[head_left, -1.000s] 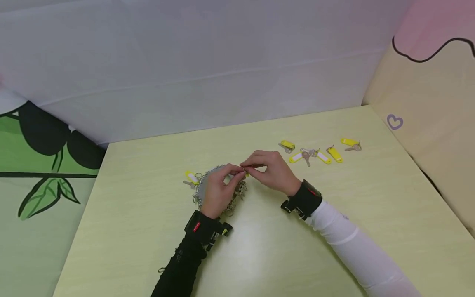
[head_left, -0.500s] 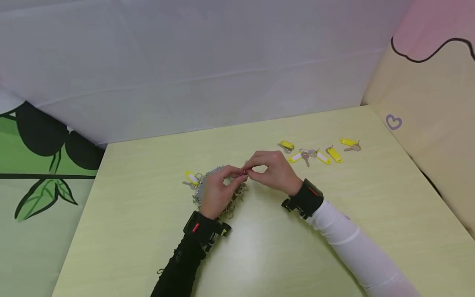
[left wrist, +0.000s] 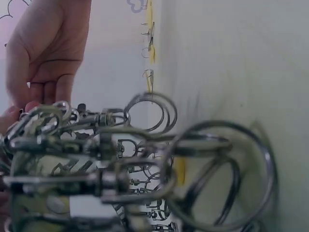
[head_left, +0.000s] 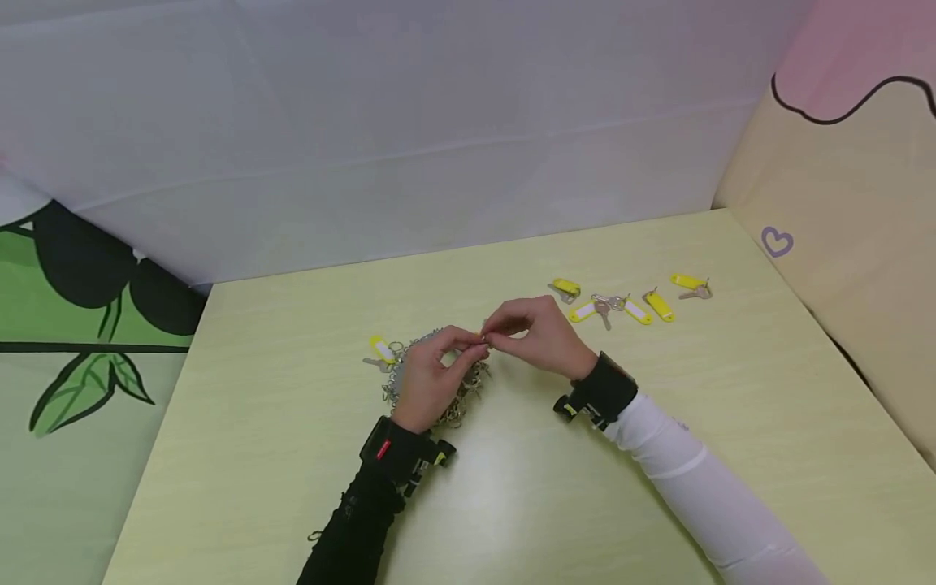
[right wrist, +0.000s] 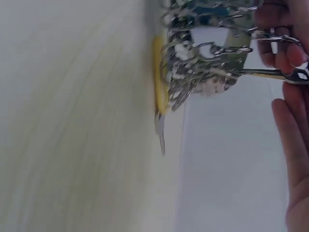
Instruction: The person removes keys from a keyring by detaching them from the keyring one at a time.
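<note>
A round grey holder [head_left: 400, 379], its rim hung with several metal swivel clasps [left wrist: 104, 182] and key rings [left wrist: 271, 162], stands on the table. My left hand [head_left: 427, 378] reaches over it, thumb and forefinger pinching a metal clasp [right wrist: 297, 76] at the far right rim. The tips of my right hand [head_left: 537, 337] meet them there and pinch a small piece with a yellow-orange speck [head_left: 478, 335]; its kind I cannot tell. Left of the holder, a yellow key tag [head_left: 381, 349] with a key [head_left: 374, 362] lies on the table.
At the back right lie several keys with yellow tags, among them a tag [head_left: 660, 305], a white-labelled tag [head_left: 638, 311] and a key [head_left: 603, 313]. A pale wooden table [head_left: 292, 487] bears everything. A fabric-covered wall [head_left: 439, 146] stands along its back edge.
The hands stay together at the rim with small fingertip movements. A yellow bit seen under the fingertips a second ago is now mostly hidden. The holder has shifted very slightly.
</note>
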`<state>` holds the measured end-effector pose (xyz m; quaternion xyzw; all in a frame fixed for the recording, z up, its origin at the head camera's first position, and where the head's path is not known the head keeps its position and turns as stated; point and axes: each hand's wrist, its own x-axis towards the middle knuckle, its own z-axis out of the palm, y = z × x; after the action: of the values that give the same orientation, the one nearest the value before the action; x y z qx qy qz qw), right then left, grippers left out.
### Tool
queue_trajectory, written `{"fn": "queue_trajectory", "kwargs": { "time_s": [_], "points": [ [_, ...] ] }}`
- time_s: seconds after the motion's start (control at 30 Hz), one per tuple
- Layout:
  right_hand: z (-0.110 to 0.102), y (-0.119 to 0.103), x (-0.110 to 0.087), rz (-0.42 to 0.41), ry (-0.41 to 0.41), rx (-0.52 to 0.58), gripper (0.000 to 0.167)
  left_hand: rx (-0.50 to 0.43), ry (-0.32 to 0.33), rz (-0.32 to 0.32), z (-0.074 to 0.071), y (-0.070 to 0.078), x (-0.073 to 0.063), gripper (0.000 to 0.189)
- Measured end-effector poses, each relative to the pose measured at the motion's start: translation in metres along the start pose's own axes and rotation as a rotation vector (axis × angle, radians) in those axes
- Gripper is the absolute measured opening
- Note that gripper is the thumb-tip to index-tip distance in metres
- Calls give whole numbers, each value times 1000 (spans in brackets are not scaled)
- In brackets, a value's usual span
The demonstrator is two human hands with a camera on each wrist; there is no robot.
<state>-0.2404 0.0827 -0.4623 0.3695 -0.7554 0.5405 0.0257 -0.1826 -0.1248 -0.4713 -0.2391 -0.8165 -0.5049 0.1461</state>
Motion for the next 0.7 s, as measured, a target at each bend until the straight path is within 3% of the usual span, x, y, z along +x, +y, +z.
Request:
{"fn": "queue_trajectory", "kwargs": {
  "time_s": [0.07, 0.17, 0.47, 0.7],
  "points": [
    [-1, 1, 0, 55, -11, 61, 9, -8, -12, -5, -1, 0, 0, 11],
    [-1, 1, 0, 63, -8, 87, 10, -10, -25, -10, -2, 0, 1, 11],
    [1, 2, -2, -116, 68, -25, 16, -47, -17, -39, -1, -1, 1, 8],
    [0, 3, -1, -203, 98, -68, 20, -47, -29, -65, -2, -1, 1, 10]
  ]
}}
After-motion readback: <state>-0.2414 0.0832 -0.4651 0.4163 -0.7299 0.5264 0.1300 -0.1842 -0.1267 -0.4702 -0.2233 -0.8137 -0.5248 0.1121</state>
